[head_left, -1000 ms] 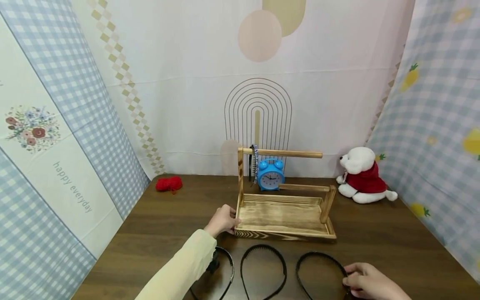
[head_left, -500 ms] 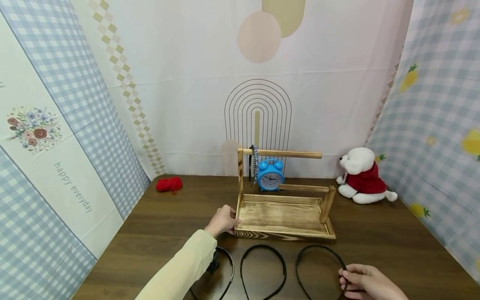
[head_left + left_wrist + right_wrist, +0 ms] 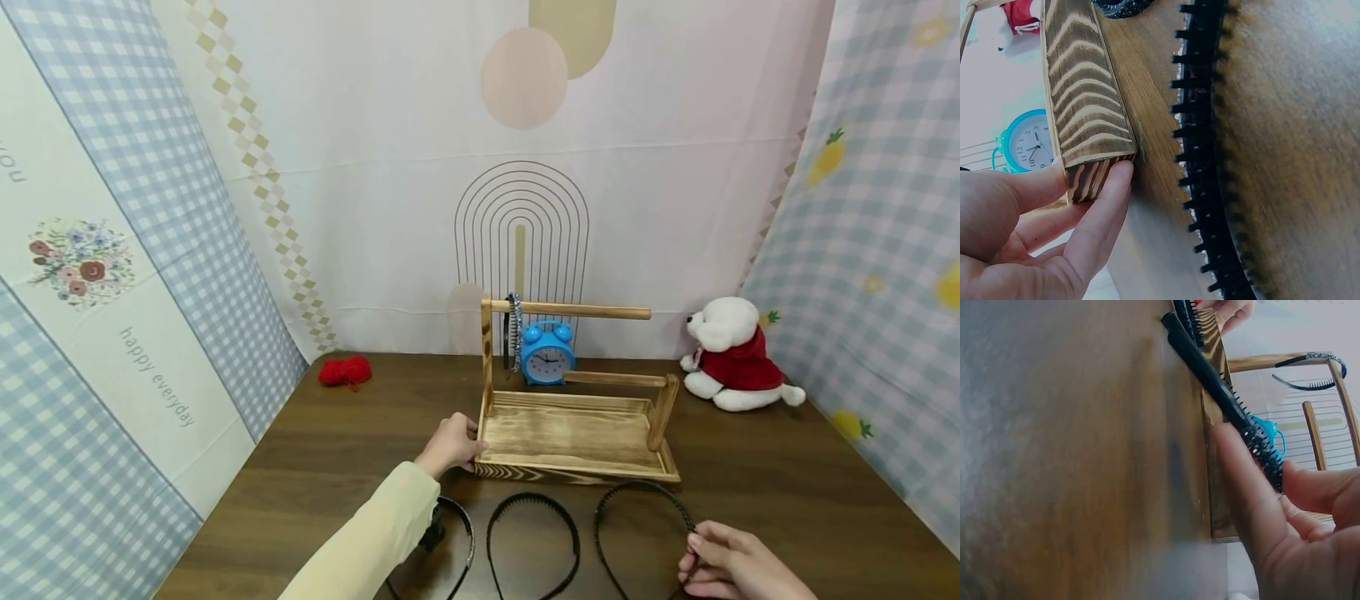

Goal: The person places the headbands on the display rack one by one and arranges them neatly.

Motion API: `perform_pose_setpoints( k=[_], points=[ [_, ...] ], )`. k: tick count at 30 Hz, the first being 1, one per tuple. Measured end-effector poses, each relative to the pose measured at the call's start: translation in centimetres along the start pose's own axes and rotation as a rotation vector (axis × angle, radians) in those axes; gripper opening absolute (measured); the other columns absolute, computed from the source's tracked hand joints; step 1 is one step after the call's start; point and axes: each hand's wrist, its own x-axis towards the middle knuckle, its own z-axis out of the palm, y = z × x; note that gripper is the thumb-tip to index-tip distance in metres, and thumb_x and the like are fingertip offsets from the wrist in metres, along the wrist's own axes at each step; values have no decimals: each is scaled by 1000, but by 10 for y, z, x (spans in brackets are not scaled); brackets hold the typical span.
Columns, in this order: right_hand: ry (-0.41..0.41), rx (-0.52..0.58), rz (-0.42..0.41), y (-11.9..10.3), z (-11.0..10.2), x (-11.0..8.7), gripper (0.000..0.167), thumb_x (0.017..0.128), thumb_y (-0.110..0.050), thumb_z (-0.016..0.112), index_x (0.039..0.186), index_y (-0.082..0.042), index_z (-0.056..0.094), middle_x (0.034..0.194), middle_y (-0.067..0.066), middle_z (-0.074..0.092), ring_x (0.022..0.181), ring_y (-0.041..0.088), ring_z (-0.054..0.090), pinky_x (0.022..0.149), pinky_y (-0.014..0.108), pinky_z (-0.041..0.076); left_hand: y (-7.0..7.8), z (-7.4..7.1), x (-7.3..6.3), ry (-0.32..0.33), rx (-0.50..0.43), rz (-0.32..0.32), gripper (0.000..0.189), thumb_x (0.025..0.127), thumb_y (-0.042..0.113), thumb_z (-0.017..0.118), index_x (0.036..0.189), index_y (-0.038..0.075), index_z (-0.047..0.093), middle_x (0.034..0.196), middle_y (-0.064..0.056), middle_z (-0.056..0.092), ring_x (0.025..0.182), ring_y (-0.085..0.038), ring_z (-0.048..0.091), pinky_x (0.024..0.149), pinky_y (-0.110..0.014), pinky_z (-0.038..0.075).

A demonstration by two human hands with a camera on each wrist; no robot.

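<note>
My left hand grips the left end of a wooden rack with a tray base and two pegs. In the left wrist view, the thumb lies on its rim and fingertips press the end wall. My right hand pinches a black toothed headband by its right side, between thumb and fingers; glittering stones show near the grip. Its arch tilts up close to the rack's front edge. Left of it lie a plain black headband and one with a dark ornament, partly hidden by my left sleeve.
A silver-sparkled headband and a dark one hang on the upper peg, near the upright. Behind the rack stands a blue alarm clock. Red yarn lies back left; a white plush dog sits back right.
My right hand has raised the arch of its headband a little off the table, toward the rack. My left hand keeps its grip on the rack.
</note>
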Motion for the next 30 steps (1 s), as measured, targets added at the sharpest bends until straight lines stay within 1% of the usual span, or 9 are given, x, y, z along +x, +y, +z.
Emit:
perform_pose_setpoints(
  k=[3, 6, 9, 11, 15, 22, 26, 30],
  points=[
    [-43, 24, -32, -1, 1, 1, 22, 106, -22, 44, 101, -9, 61, 97, 4, 66, 90, 18, 68, 85, 34, 60, 1, 0, -1, 1, 0, -1, 30, 91, 1, 67, 116, -15, 62, 87, -19, 68, 63, -22, 67, 55, -35, 62],
    [-77, 65, -42, -3, 2, 1, 21, 106, -23, 44, 102, -12, 62, 98, 3, 65, 92, 18, 67, 87, 35, 60, 1, -1, -2, 0, -1, 7, 29, 91, 0, 67, 114, -16, 62, 86, -20, 69, 62, -23, 67, 55, -35, 62],
    [-91, 84, -57, -6, 3, 1, 22, 107, -24, 43, 102, -13, 61, 100, 4, 65, 95, 19, 67, 90, 37, 59, 0, -2, -1, -3, -2, 11, 30, 91, 0, 67, 115, -16, 61, 86, -20, 68, 62, -23, 67, 55, -34, 62],
    [-76, 74, -65, -8, 4, 2, 23, 107, -25, 43, 101, -13, 61, 101, 4, 65, 96, 20, 67, 91, 38, 59, 1, -2, -1, -3, -3, 11, 31, 91, -1, 67, 116, -17, 61, 87, -21, 68, 62, -23, 67, 55, -34, 62],
    [-18, 45, -71, -11, 7, 2, 24, 106, -28, 45, 99, -11, 60, 102, 6, 65, 98, 22, 67, 92, 40, 58, 2, -2, -1, -2, -1, 6, 32, 91, 0, 67, 118, -17, 60, 88, -21, 68, 62, -22, 66, 55, -34, 62],
    [67, 46, -78, -14, 9, 2, 20, 104, -28, 49, 103, -11, 60, 101, 5, 66, 98, 21, 66, 91, 39, 59, 2, -2, 0, 1, 5, 4, 33, 90, 0, 67, 118, -17, 59, 87, -20, 68, 63, -22, 66, 55, -34, 62],
    [123, 33, -90, -16, 12, 2, 20, 105, -29, 48, 105, -11, 58, 101, 3, 65, 99, 20, 66, 92, 39, 58, 1, -1, 1, 0, 5, 7, 33, 90, -1, 67, 118, -17, 59, 91, -22, 68, 65, -25, 68, 55, -35, 62],
    [192, 31, -115, -18, 17, 2, 21, 105, -28, 47, 103, -9, 56, 102, 5, 62, 102, 21, 65, 95, 41, 57, 1, 0, 0, -3, -1, 0, 35, 91, -1, 67, 119, -18, 58, 96, -26, 68, 67, -27, 69, 56, -35, 62]
  ],
)
